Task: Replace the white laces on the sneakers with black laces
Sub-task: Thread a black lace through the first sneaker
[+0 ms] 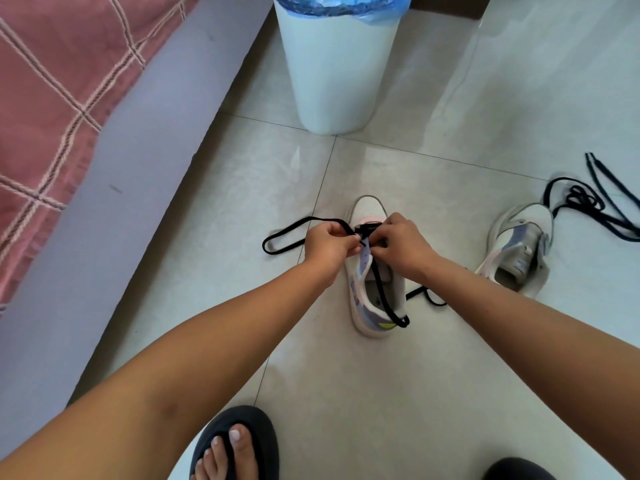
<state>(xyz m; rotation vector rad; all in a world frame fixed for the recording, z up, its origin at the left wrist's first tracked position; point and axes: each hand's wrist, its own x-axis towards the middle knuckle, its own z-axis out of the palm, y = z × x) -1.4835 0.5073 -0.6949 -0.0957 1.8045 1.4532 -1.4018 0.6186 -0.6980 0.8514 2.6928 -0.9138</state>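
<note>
A white sneaker (372,308) with lilac and pink panels stands on the floor tiles, toe pointing away from me. A black lace (294,233) runs through its lowest eyelets; one end loops out to the left, the other trails over the heel to the right. My left hand (329,245) pinches the lace's tip at an eyelet on the left flap. My right hand (403,244) grips the shoe's upper beside it. A second sneaker (519,249) with no lace stands to the right. Another black lace (588,202) lies tangled behind it.
A white bin (337,71) with a blue liner stands straight beyond the sneaker. A bed frame (114,174) with a pink checked cover runs along the left. My feet in dark slippers (235,445) show at the bottom edge.
</note>
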